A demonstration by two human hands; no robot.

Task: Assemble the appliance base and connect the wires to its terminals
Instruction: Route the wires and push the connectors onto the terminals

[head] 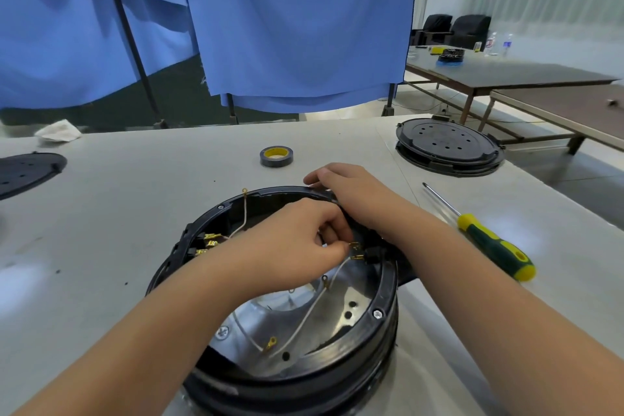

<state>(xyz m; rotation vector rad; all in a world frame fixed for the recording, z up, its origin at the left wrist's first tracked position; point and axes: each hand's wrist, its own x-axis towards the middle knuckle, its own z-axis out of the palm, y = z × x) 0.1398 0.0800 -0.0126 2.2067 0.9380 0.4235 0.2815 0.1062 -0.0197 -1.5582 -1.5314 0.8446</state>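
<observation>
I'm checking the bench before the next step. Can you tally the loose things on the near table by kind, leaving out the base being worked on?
Tape roll: 1
Screwdriver: 1
Black round covers: 2
Crumpled white cloth: 1
Total: 5

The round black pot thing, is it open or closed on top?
Open. The appliance base has no cover: its shiny metal inside and loose white wires show. A black cover plate lies apart on the table.

Blue curtains (287, 27) behind; brown tables (506, 74), black armchairs (469, 31) right.
</observation>
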